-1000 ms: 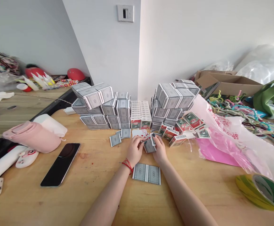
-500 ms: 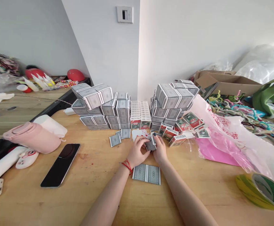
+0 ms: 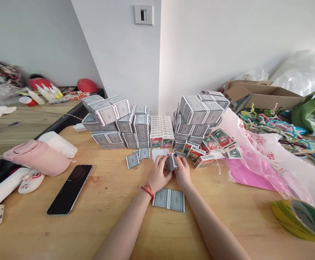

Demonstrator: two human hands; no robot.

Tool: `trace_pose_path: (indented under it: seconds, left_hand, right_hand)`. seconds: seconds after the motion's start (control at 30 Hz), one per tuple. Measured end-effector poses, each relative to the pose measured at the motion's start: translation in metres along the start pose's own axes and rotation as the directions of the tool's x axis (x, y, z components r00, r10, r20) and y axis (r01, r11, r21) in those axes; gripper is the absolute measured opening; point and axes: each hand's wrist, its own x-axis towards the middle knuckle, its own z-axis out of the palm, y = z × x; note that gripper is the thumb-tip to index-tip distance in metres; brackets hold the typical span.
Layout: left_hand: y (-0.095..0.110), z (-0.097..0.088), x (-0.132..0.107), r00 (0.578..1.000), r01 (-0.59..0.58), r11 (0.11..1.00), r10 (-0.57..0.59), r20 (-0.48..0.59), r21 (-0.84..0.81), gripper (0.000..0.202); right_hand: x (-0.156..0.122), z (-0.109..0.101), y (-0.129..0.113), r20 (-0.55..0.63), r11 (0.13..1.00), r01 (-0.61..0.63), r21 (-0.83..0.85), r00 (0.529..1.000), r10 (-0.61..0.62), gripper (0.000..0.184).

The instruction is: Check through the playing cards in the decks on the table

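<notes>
My left hand (image 3: 157, 174) and my right hand (image 3: 182, 171) meet at the table's middle, both closed round a small stack of grey-backed playing cards (image 3: 171, 163) held between them. A red string is tied on my left wrist. Loose cards (image 3: 132, 161) lie just left of my hands, and some face-up cards (image 3: 159, 152) lie beyond my fingers. Two card piles side by side (image 3: 168, 199) rest on the wood between my forearms.
Stacked card boxes (image 3: 111, 119) and another stack (image 3: 198, 115) line the wall, with red-fronted packs (image 3: 161, 131) between them. A black phone (image 3: 70, 188) and pink pouch (image 3: 37, 157) lie at left. A pink plastic bag (image 3: 257, 159) and tape roll (image 3: 301, 220) lie at right.
My hands have drawn closer together, gathering the spread cards into a tighter stack. Nothing else has moved.
</notes>
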Motion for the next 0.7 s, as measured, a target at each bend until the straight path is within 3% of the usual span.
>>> trace_pose_path:
  seconds: [0.33,0.7]
  left_hand:
    - [0.0022,-0.0019,0.0003,1.000,-0.018,1.000,0.018,-0.006,0.002,0.066]
    - [0.0081,-0.0053,0.0002,0.999,-0.023,0.998,0.021,-0.047,-0.057,0.062]
  right_hand:
    - [-0.0044,0.0009,-0.0008,0.072,0.962,0.131,-0.239,0.990,-0.117,0.029]
    - [-0.0030,0.0000,-0.0012,0.083,0.949,0.151,-0.277,0.988,-0.133,0.029]
